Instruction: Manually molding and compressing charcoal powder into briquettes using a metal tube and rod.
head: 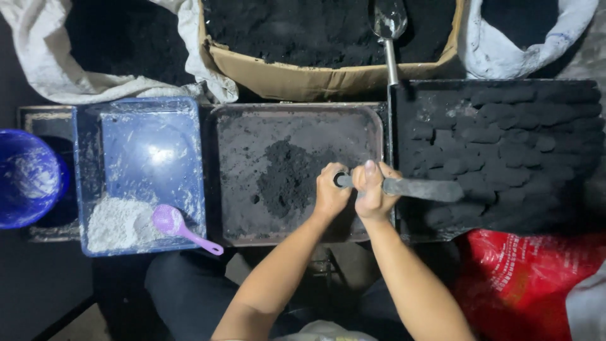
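Note:
My left hand (330,191) is closed around a small round dark mould (341,180) over the right side of a grey metal tray (230,126). A heap of black powder (287,177) lies in the tray's middle. My right hand (372,188) grips the handle end of a flat metal blade (424,189) that points right, its near end touching the mould. To the right, a black tray (568,88) carries rows of dark pressed lumps (499,136).
A blue tray (142,113) on the left holds white powder (117,222) and a purple scoop (180,226). A blue bowl (28,177) is far left. Behind are a cardboard box (303,76) of black powder with a metal scoop (389,28) and two white sacks. A red bag (524,271) lies lower right.

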